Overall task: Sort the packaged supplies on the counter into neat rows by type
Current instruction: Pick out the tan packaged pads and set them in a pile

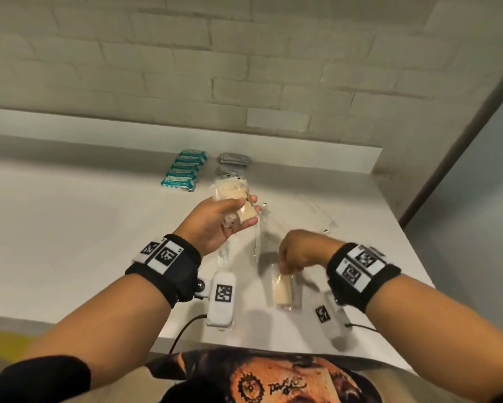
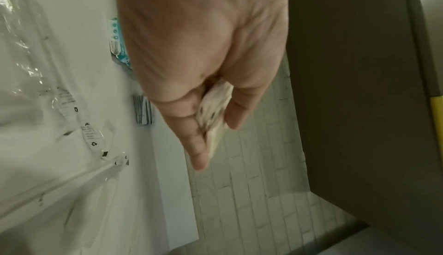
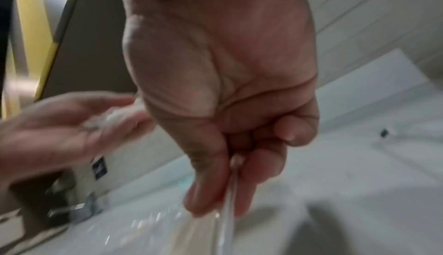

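My left hand is raised palm-up over the middle of the white counter and grips a clear packet with a beige pad between thumb and fingers; the same beige packet shows edge-on in the left wrist view. My right hand hangs nearer the front edge, thumb and fingers pinching the top of a second clear beige packet, which dangles below it. In the blurred right wrist view that clear packet runs down from the fingertips.
A row of teal-and-white packets lies at the back by the wall ledge. Grey foil packets sit to their right. More beige packets and loose clear wrappers lie mid-counter. The counter's right edge drops off.
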